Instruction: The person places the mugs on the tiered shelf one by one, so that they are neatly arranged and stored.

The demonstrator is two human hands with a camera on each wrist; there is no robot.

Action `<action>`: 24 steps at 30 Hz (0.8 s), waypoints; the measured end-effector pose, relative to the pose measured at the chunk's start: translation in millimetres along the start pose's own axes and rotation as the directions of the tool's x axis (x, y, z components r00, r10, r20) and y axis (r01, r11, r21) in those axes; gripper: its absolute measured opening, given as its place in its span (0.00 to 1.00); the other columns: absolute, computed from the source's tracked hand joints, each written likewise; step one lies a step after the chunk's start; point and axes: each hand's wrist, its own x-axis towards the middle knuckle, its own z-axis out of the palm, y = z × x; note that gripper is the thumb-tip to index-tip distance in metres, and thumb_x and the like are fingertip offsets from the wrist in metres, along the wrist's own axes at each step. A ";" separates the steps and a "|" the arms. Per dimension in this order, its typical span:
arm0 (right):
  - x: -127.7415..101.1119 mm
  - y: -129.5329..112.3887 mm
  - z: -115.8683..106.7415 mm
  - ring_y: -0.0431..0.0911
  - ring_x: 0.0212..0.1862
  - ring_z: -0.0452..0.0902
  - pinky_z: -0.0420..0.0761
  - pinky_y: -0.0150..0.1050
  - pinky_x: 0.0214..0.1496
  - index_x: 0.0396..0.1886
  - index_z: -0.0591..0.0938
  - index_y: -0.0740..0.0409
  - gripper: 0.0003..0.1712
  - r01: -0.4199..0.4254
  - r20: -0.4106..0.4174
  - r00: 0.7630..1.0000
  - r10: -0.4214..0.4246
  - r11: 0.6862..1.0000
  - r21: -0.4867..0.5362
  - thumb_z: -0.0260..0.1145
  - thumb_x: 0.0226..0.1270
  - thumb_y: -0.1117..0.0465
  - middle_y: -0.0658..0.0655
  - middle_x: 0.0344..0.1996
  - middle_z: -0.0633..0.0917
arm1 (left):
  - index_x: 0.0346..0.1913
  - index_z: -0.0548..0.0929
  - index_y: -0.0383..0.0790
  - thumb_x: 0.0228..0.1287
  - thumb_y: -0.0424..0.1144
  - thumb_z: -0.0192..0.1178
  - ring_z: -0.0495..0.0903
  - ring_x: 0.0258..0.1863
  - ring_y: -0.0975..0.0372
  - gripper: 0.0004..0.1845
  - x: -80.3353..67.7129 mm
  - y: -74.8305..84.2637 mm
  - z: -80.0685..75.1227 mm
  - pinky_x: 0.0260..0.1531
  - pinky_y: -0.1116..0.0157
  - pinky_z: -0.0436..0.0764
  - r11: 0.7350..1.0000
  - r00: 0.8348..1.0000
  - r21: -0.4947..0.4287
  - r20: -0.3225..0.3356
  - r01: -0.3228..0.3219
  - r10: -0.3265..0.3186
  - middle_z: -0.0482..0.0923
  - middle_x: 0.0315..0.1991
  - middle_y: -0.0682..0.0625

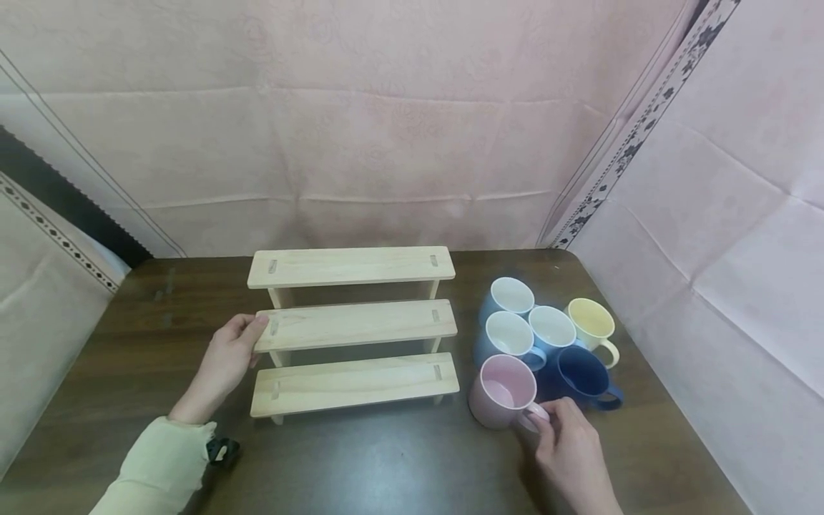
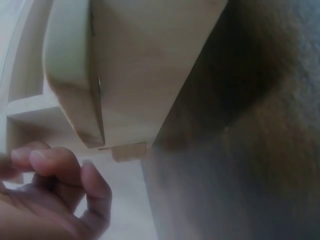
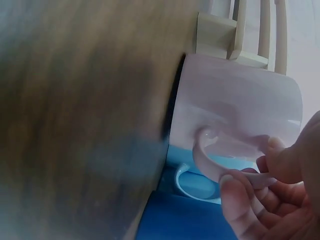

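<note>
Head view: your right hand (image 1: 569, 447) pinches the pink mug (image 1: 494, 409) by its handle (image 3: 201, 157), so hold it level, left hand (image 1: 233, 348) gripping the wooden rack (image 1: 357, 325).

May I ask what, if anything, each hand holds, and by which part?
Right hand: the pink mug, by its handle. Left hand: the middle shelf, at its left end.

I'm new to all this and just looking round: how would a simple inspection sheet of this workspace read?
Surface: dark brown table with a wood grain.
Job's things: three-tier wooden stand; to its right, pink mug, dark blue mug, yellow mug, three light blue mugs, mouths up.
Clutter: nothing seen.
Hands: left hand holds the middle tier's left end; right hand pinches the pink mug's handle.
Cables: nothing seen.
Surroundings: pale cloth behind and on both sides.
</note>
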 end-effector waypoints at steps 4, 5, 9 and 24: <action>1.2 0.3 -3.9 0.40 0.25 0.72 0.72 0.29 0.27 0.30 0.77 0.61 0.17 0.020 -0.026 0.999 -0.020 1.000 0.000 0.74 0.44 0.78 0.51 0.26 0.76 | 0.57 0.67 0.28 0.76 0.60 0.39 0.70 0.24 0.55 0.33 -0.5 -1.1 0.2 0.23 0.64 0.69 1.000 1.000 0.000 -0.002 -0.011 0.011 0.69 0.26 0.45; 1.7 0.3 -5.3 0.40 0.25 0.72 0.72 0.28 0.27 0.30 0.77 0.61 0.17 0.029 -0.035 0.999 -0.029 1.000 0.002 0.74 0.44 0.78 0.51 0.26 0.76 | 0.57 0.68 0.28 0.76 0.60 0.39 0.70 0.24 0.55 0.33 -0.5 -1.2 0.1 0.23 0.64 0.69 1.000 1.000 -0.001 -0.004 -0.012 0.012 0.69 0.27 0.45; 5.7 -1.9 -11.9 0.39 0.26 0.72 0.72 0.26 0.28 0.29 0.77 0.61 0.17 0.052 -0.061 0.997 -0.051 0.999 0.010 0.75 0.44 0.78 0.49 0.26 0.76 | 0.57 0.68 0.29 0.76 0.60 0.39 0.71 0.24 0.54 0.33 -0.8 -1.3 0.0 0.23 0.64 0.69 1.000 1.000 -0.009 -0.005 -0.016 0.016 0.70 0.26 0.44; 36.8 -21.6 -41.6 0.36 0.26 0.69 0.69 0.25 0.28 0.31 0.78 0.59 0.16 0.153 -0.054 0.987 -0.150 0.987 0.046 0.74 0.45 0.77 0.46 0.26 0.75 | 0.58 0.67 0.27 0.76 0.58 0.41 0.70 0.21 0.54 0.32 0.2 -1.4 1.3 0.22 0.62 0.71 0.997 1.000 -0.071 -0.001 -0.013 0.013 0.70 0.24 0.46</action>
